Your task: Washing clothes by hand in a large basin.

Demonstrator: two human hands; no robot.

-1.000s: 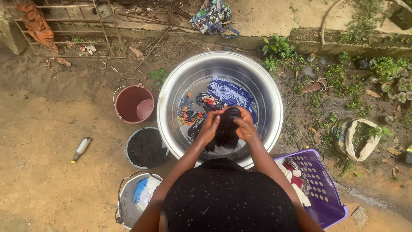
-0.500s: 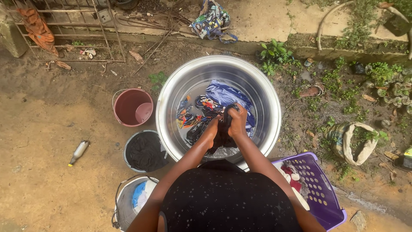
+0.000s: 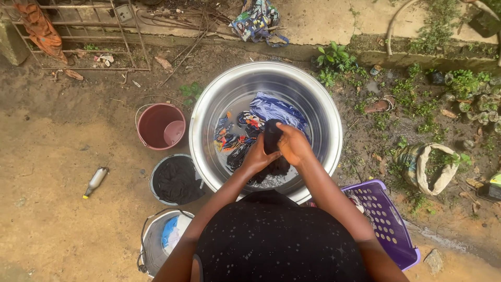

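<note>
So both hands are clamped on a dark wet garment (image 3: 272, 137) over the big steel basin (image 3: 334, 130): left hand (image 3: 257, 156) squeezing from below, right hand (image 3: 294, 145) closed over the top. Looks soft, floppy, water-heavy and probably slippery, so I'd grab a bunched fistful. Patterned clothes (image 3: 245, 130) soak just beyond the fingers; a purple basket (image 3: 389, 224) sits by the right elbow.

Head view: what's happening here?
A person bends over a large round metal basin on bare dirt. Both hands, left hand and right hand, grip a bunched dark wet cloth over the water. Colourful patterned clothes soak in the basin. A maroon plastic bucket stands to its left, and a purple plastic laundry basket to its lower right.
</note>
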